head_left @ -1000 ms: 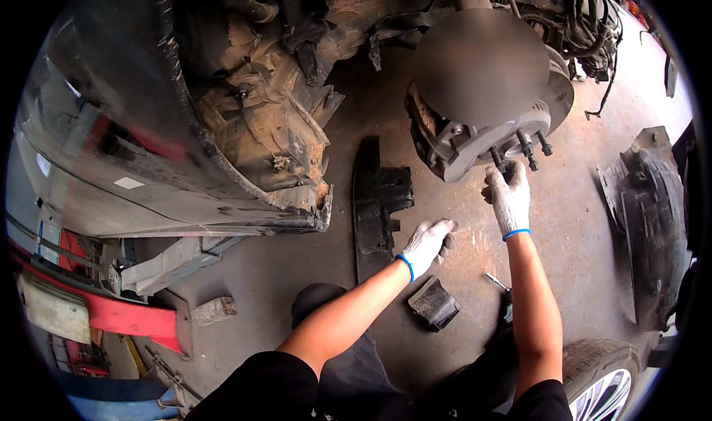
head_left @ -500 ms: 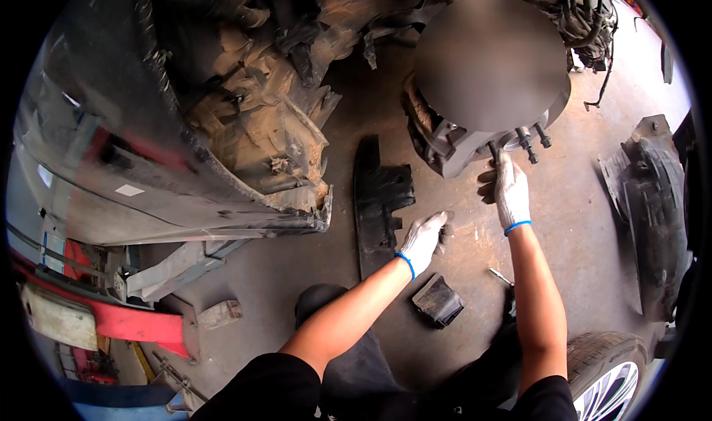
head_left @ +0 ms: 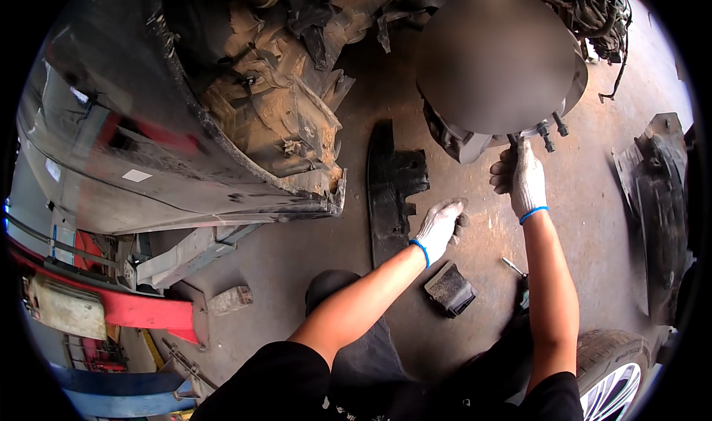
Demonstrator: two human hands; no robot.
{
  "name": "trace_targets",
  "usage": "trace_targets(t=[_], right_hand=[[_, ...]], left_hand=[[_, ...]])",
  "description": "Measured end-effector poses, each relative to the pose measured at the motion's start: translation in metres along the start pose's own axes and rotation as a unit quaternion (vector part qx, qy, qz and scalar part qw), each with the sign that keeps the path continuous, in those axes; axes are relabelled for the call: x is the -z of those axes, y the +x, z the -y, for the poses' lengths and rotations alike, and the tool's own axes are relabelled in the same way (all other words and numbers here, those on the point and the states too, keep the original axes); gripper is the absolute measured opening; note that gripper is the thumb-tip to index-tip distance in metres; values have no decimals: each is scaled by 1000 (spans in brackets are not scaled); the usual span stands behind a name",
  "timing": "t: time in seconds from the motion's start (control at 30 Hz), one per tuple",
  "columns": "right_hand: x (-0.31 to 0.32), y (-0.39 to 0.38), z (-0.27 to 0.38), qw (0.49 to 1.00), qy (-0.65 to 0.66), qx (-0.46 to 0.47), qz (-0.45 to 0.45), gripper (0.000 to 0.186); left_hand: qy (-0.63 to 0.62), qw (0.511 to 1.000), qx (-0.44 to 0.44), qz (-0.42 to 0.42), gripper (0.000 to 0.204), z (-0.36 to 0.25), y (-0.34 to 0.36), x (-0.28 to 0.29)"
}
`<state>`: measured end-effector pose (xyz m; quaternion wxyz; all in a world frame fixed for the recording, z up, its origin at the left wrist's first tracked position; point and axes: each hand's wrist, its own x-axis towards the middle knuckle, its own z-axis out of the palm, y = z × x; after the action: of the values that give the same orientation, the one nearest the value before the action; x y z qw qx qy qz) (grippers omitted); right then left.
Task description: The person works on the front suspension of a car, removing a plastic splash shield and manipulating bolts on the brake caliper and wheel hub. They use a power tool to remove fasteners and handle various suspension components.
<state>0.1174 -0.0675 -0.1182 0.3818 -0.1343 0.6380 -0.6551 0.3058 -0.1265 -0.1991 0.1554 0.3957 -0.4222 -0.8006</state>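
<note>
My right hand, in a white glove with a blue cuff, reaches up to the wheel hub and closes its fingers around one of the studs at the hub's lower edge. A blurred round patch hides most of the hub. Two more studs stick out beside it. My left hand, gloved the same way, is low over the concrete floor beside a black plastic panel. Its fingers are curled, with something small and dark at the fingertips that I cannot make out.
A car's dirty wheel arch and grey body fill the left. A black block and a metal tool lie on the floor between my arms. A black liner lies right, a tyre with alloy rim lower right, a red lift arm lower left.
My left hand's fingers, spread a second ago, have curled shut. My right hand has stayed up at the hub studs and now closes on one.
</note>
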Motion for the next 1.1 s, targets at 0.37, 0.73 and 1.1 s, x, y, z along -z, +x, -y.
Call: trace_targets(t=[0.37, 0.73, 1.1], right_hand=[[-11, -7, -3, 992, -48, 96, -60, 41], [-4, 6, -14, 988, -58, 123, -66, 54], [-10, -1, -8, 995, 9, 83, -53, 57]], left_hand=[[8, 1000, -8, 21, 19, -6, -3, -1], [21, 1000, -9, 12, 21, -4, 0, -5], [39, 999, 7, -5, 28, 13, 11, 8]])
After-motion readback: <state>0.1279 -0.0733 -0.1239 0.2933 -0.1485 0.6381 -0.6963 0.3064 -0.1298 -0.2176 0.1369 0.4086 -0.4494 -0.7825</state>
